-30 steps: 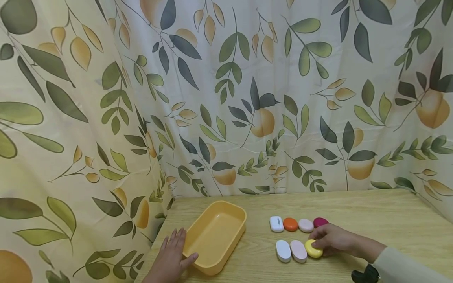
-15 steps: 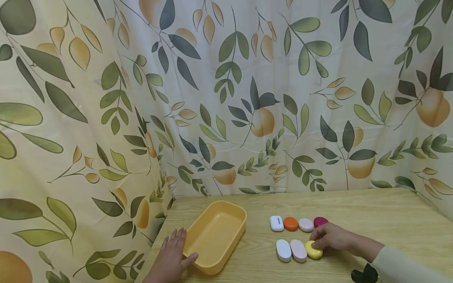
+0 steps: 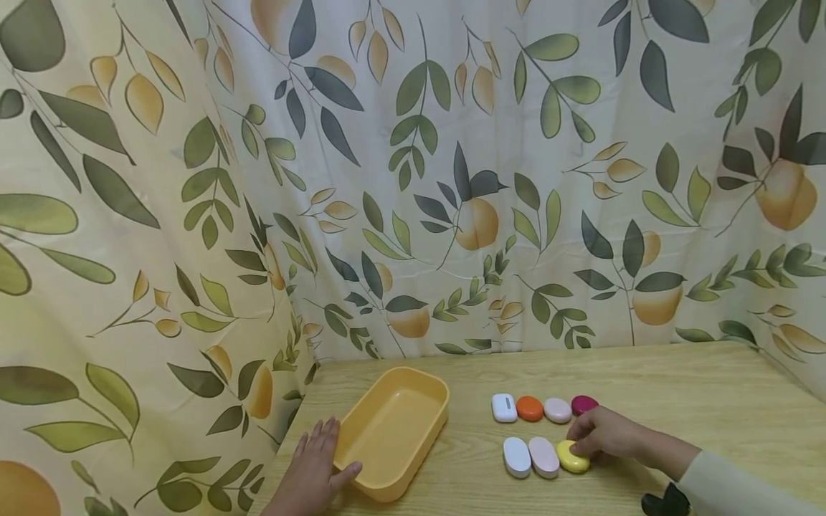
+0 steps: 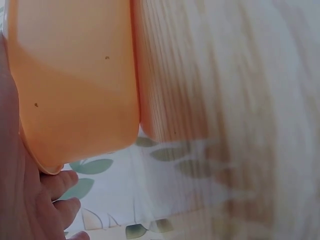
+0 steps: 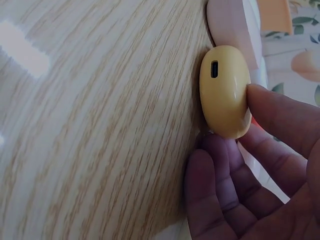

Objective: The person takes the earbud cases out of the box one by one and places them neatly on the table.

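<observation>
My left hand (image 3: 311,462) rests along the left side of a yellow-orange plastic tray (image 3: 429,444), fingers extended, thumb at the rim. The left wrist view shows fingertips (image 4: 67,207) by the tray's corner. On the right, my right hand (image 3: 609,436) pinches a glossy yellow earbud case (image 3: 571,457). Its charging port faces the right wrist camera, with the thumb (image 5: 270,107) against its upper side and the other fingers curled near its end. The case sits on the table at the right end of the front row, beside a pale pink oval case (image 3: 545,457).
A white oval case (image 3: 517,457) ends the front row on its left. Behind stand a white case (image 3: 504,408), an orange one (image 3: 530,408), a pale pink round one (image 3: 558,411) and a crimson one (image 3: 584,405). Patterned curtains (image 3: 477,287) border the wooden table (image 3: 710,387).
The yellow earbud case and the right hand have shifted very slightly to the right. The left hand and the tray have stayed in place.
</observation>
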Demonstrator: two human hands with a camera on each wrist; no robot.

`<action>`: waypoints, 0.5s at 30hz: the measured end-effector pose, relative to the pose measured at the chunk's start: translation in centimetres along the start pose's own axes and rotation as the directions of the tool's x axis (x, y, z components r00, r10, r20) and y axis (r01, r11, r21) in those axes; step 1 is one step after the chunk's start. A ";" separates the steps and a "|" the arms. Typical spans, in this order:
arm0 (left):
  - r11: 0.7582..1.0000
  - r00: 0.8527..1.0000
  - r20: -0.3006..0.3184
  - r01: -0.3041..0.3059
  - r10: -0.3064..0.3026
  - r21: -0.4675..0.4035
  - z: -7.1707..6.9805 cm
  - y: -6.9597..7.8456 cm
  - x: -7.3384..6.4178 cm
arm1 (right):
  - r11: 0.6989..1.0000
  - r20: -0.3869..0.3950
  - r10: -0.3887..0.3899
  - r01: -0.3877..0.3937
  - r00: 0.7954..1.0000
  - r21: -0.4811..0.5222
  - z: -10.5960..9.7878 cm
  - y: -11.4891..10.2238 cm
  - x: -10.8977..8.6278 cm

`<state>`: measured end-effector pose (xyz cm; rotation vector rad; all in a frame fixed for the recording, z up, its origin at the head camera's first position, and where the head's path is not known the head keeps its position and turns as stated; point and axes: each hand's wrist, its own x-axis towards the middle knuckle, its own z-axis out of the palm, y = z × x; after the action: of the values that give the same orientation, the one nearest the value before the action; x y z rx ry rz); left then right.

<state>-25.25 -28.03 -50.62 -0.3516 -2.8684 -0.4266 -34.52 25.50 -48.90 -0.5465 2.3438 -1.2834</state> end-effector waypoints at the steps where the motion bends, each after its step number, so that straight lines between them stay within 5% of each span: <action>1: 1.000 1.000 0.000 -0.002 0.002 0.001 0.1 0.0 0.0 | 1.000 -0.002 0.001 -0.001 1.000 -0.001 0.0 0.1 -0.1; 15: 1.000 1.000 0.010 0.016 -0.016 -0.017 0.0 -0.1 -0.1 | 0.999 -0.022 -0.029 0.030 0.999 0.025 -0.2 0.9 -0.3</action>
<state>-25.17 -28.10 -50.69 -0.3354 -2.8807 -0.4534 -34.52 26.19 -49.52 -0.5642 2.3418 -1.3371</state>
